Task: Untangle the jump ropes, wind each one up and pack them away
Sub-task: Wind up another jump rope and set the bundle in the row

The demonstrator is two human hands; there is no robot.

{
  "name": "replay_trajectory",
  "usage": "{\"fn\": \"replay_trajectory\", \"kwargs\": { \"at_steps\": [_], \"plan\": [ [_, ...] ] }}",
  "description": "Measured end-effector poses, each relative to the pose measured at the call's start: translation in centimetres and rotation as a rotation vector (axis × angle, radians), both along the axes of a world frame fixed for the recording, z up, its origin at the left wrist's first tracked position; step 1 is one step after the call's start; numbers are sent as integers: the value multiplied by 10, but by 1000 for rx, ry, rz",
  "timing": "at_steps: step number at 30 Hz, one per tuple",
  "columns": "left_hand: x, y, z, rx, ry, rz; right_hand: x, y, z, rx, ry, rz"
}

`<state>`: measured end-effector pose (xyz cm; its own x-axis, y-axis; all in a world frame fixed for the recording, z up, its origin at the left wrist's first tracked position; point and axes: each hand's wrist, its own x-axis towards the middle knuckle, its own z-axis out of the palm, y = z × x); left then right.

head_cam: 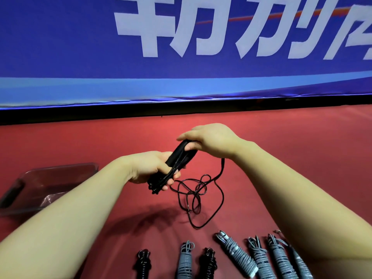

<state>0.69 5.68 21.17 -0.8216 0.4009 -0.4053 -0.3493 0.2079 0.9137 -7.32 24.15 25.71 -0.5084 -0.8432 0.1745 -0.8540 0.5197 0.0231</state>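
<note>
**Black Jump Rope: Held in Both Hands over the Red Surface**

1. Left hand (149, 168): closed around the lower end of the black jump rope (176, 158). The fingers wrap the handles together with several strands of cord laid along them.
2. Right hand (211, 140): palm down, at 1 o'clock from the left hand. The fingers curl over the upper end of the same handles and grip it.
3. Rope position: the handles are held off the red surface (291, 148) and tilt from 1 o'clock down to 7 o'clock between the two hands.
4. Loose cord (198, 191): it leaves from under the right wrist, drops towards 6 o'clock and lies on the surface in overlapping loops just below the hands.
5. Wound grey ropes (237, 256): several lie side by side at 5 o'clock along the lower frame edge. One is partly hidden by the right forearm.
6. Wound black ropes (143, 264): two lie in the same row at 6 o'clock, with a grey one between them.
7. Clear container (60, 167): it stands on the surface at 9 o'clock, well apart from the hands.
8. Blue banner (60, 47): it spans the 12 o'clock side and carries large white characters.
</note>
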Motion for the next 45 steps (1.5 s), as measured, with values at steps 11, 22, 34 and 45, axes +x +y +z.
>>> {"fn": "replay_trajectory", "kwargs": {
  "at_steps": [11, 22, 34, 45],
  "plan": [
    [8, -15, -1, 239, -108, -42, 12, -10, -13, -123, -94, -52],
    [10, -21, 9, 274, -17, -31, 15, -15, -3, -73, 6, 40],
    [17, -3, 16, -65, 168, 110, 12, -18, -1, -52, -167, -8],
    [16, 10, 24, 93, 110, 193, 6, -13, -1, -213, 137, 47]
  ]
}}
